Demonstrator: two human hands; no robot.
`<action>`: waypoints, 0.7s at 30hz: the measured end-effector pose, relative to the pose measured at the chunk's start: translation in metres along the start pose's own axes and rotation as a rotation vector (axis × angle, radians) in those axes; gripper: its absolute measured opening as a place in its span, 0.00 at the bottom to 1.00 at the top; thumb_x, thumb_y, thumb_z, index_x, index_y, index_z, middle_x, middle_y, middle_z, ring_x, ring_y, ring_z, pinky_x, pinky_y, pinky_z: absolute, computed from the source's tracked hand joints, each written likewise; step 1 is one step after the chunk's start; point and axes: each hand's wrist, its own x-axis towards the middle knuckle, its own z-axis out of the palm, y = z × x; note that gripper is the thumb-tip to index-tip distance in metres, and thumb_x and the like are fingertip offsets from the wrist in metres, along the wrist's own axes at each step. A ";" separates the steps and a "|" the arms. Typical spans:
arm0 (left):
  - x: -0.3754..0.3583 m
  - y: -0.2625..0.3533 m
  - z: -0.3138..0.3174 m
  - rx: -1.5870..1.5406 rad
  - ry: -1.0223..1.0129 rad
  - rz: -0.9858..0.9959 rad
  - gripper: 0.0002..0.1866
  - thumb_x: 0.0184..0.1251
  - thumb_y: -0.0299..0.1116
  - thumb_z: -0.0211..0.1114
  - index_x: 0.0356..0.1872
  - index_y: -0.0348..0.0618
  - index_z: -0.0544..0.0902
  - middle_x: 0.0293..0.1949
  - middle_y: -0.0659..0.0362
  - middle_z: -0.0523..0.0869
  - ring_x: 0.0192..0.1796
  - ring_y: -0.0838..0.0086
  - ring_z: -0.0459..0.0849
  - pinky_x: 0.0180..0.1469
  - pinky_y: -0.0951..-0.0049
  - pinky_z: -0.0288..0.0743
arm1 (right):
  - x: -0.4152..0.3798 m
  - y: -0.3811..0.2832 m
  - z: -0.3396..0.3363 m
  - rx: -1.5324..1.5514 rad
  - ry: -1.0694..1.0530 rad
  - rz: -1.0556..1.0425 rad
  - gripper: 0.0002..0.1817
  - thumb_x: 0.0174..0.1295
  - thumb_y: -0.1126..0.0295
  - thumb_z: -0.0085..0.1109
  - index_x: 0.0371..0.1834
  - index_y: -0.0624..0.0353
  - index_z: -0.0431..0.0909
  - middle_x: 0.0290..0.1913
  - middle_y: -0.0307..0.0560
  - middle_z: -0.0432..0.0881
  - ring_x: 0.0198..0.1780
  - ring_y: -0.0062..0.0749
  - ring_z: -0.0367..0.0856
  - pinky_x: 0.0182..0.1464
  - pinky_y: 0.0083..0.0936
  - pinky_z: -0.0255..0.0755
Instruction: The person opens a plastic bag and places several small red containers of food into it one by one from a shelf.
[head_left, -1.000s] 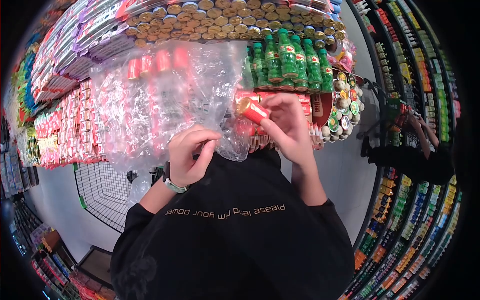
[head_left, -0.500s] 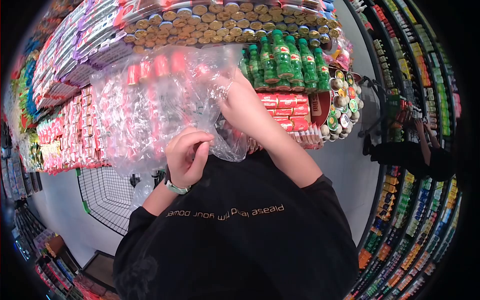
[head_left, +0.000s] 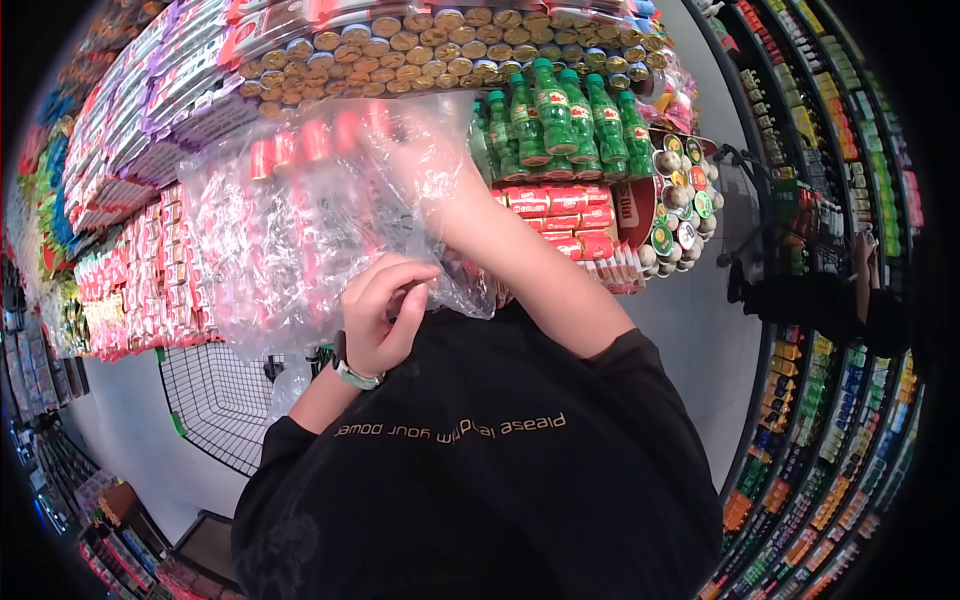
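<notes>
A large clear plastic bag (head_left: 290,240) lies crumpled over rows of red-topped items (head_left: 318,142) on the display, which show blurred through the film. My left hand (head_left: 385,305), with a watch at its wrist, is closed at the near edge of the bag, thumb and fingers pinching the film. My right arm reaches forward into the bag. Under the plastic, my right hand (head_left: 410,145) is close to the far red tops, and its fingers are hidden by glare and folds.
Green bottles (head_left: 555,115) stand right of the bag, above stacked red packs (head_left: 560,210). Jars with gold lids (head_left: 430,55) line the back. A wire shopping cart (head_left: 215,395) is at lower left. A person in dark clothes (head_left: 820,305) stands by the right shelves.
My right arm has shifted left and farther into the bag. My left hand keeps its pinch at the edge. The person at the right shelves has moved an arm.
</notes>
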 end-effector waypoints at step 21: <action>-0.001 -0.010 0.001 -0.029 0.003 -0.071 0.11 0.63 0.15 0.60 0.44 0.34 0.84 0.33 0.54 0.84 0.29 0.73 0.79 0.31 0.76 0.70 | -0.124 0.007 -0.146 -0.229 0.337 -0.196 0.13 0.57 0.87 0.64 0.45 0.64 0.83 0.46 0.50 0.85 0.47 0.42 0.87 0.48 0.31 0.81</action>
